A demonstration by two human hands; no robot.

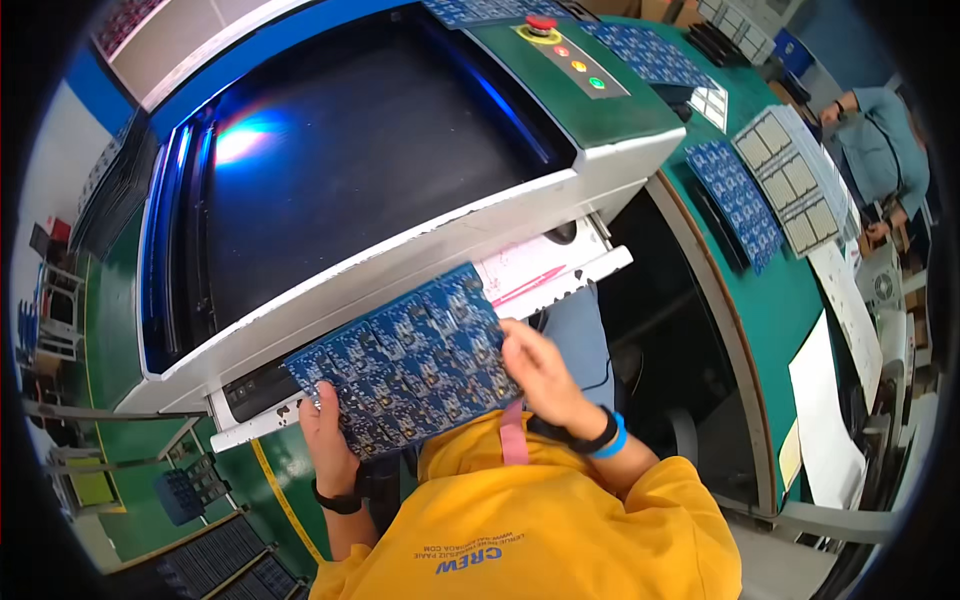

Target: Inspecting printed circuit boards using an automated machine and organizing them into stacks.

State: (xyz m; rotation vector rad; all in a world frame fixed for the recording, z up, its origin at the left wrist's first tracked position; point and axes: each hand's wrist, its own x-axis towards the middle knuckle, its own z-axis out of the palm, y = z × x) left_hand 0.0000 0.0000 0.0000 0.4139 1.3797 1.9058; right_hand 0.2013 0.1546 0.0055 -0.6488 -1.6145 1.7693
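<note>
Holding a blue rectangular circuit board panel [405, 360] crowded with small components, we have it at the centre of the frame, its right end higher than its left. Our left hand [325, 435] is closed on the panel's lower left edge, while our right hand [545, 378] is clamped on the right edge, thumb near the face (the fingers underneath are hidden from us). Our right wrist wears a bright blue band [612, 437] beside a black one, and our yellow cloth top [560, 530] fills the bottom centre.

Just beyond the panel, across the upper left and centre, we face a large white-framed machine [470, 235] with a flat black bed [370, 150], lit by a blue-white glow at its left. On its green corner at the top centre sits a red round push button [541, 22]. Below the bed, we see a white shelf [600, 266] bearing a slim pink pen [530, 287] and a rounded black mouse [562, 233].

At the right, a green tabletop [765, 340] carries another blue circuit panel [735, 195], pale beige rectangular panels [790, 180] and white sheets [830, 420]; at the upper right edge, we see a person in a grey-blue top [880, 145].
</note>
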